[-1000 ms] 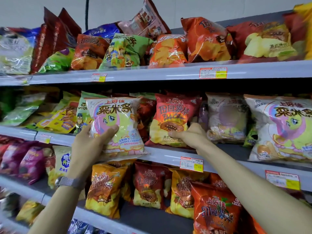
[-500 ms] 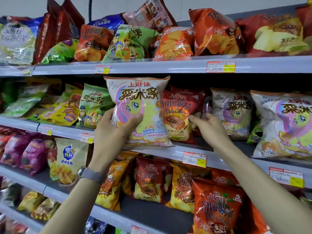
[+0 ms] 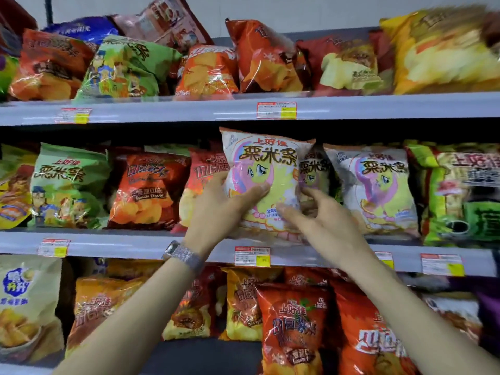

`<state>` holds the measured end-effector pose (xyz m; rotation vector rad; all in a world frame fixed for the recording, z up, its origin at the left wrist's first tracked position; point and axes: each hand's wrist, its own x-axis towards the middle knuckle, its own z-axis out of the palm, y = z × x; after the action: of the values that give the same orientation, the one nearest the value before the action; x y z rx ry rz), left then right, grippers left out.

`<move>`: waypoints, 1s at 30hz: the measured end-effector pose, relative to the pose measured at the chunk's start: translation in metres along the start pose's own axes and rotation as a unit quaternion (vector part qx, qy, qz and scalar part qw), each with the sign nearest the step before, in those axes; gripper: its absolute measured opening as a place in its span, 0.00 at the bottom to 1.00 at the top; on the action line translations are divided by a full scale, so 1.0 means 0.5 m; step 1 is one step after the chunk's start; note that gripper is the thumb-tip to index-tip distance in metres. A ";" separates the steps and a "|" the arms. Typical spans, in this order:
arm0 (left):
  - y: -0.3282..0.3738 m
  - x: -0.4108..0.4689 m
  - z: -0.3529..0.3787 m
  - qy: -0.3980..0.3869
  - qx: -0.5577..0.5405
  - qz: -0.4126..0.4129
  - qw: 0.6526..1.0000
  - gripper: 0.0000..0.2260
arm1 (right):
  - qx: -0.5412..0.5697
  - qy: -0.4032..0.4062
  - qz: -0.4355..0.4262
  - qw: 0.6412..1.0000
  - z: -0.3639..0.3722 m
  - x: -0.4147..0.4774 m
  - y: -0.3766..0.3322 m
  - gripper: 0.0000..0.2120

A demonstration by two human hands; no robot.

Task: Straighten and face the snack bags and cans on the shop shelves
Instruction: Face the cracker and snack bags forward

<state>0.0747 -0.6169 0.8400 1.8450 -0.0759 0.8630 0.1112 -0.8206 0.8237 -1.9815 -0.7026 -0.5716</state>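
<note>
A white snack bag (image 3: pixel 266 169) with a pink-and-yellow cartoon pony stands upright over the middle shelf (image 3: pixel 135 246), facing me. My left hand (image 3: pixel 221 207) grips its lower left side, thumb across the front. My right hand (image 3: pixel 313 215) touches its lower right corner with fingers spread and curled. Behind and right of it are two matching pony bags (image 3: pixel 378 185), the nearer one partly hidden. A red tomato chip bag (image 3: pixel 148 190) and a green bag (image 3: pixel 67 185) stand to the left.
The top shelf (image 3: pixel 378 106) carries several tilted orange, green, red and yellow bags. The bottom shelf holds orange and red chip bags (image 3: pixel 295 326). Price tags (image 3: pixel 252 256) line the shelf edges. A green-and-dark bag (image 3: pixel 465 196) sits far right.
The pony bag moved right along the middle shelf with my left hand. My right hand came in from the neighbouring bags to the bag's lower right corner. The view shifted right.
</note>
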 end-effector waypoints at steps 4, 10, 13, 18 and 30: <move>-0.003 0.048 0.060 -0.026 0.055 0.005 0.998 0.33 | -0.045 0.031 0.024 0.998 -0.038 0.029 0.029 0.17; -0.004 0.087 0.113 -0.034 0.079 0.005 0.996 0.32 | -0.113 0.054 0.035 0.992 -0.056 0.058 0.060 0.24; -0.010 0.077 0.125 -0.056 0.072 -0.001 0.996 0.31 | -0.148 0.043 0.037 0.987 -0.060 0.061 0.078 0.23; -0.020 0.060 0.129 -0.067 0.109 0.006 0.992 0.25 | -0.200 0.031 0.035 0.979 -0.056 0.067 0.092 0.23; -0.022 0.022 0.106 -0.101 0.203 0.055 0.972 0.19 | -0.185 -0.003 0.029 0.982 -0.053 0.069 0.098 0.24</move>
<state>0.1149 -0.6524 0.8278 2.3308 -0.1388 0.8050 0.1665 -0.8554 0.8281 -2.3390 -0.5695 -0.7011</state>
